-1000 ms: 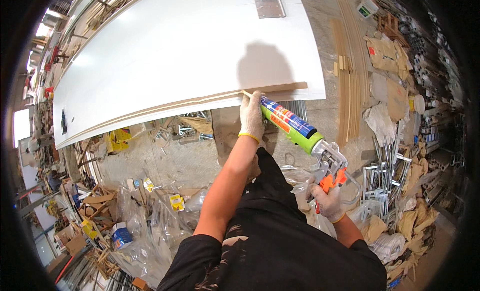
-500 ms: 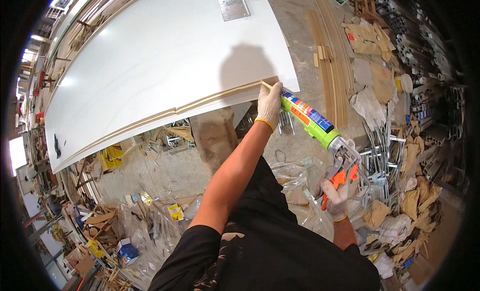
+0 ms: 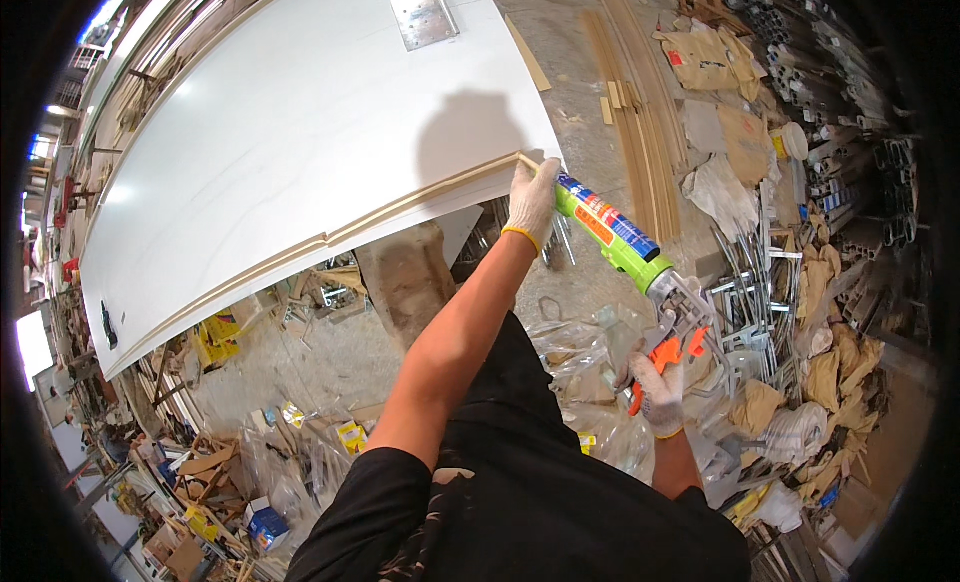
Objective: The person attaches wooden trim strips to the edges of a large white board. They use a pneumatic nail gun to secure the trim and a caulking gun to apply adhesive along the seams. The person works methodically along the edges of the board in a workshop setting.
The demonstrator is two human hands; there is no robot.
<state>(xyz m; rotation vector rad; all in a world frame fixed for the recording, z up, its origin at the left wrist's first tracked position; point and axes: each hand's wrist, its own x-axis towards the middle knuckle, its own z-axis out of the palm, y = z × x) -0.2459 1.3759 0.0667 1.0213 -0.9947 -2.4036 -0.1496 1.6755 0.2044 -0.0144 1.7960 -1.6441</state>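
A green caulking gun, loaded with a colourful cartridge, slants between my gloved hands. My left hand is closed around its front end, by the nozzle, over the right end of a thin wooden strip. That strip lies along the near edge of a large white panel. Lower right, my right hand grips the orange handle and trigger. My left fingers partly hide the nozzle, so I cannot tell whether its tip touches the wood.
A metal plate rests on the panel's far side, and a small dark tool near its left end. Long wooden boards lie on the floor to the right. Clear plastic sheeting, metal frames and scraps surround me.
The view has shifted, so the panel and plate appear farther left. Both hands keep hold of the caulking gun, whose front stays by the strip's right end.
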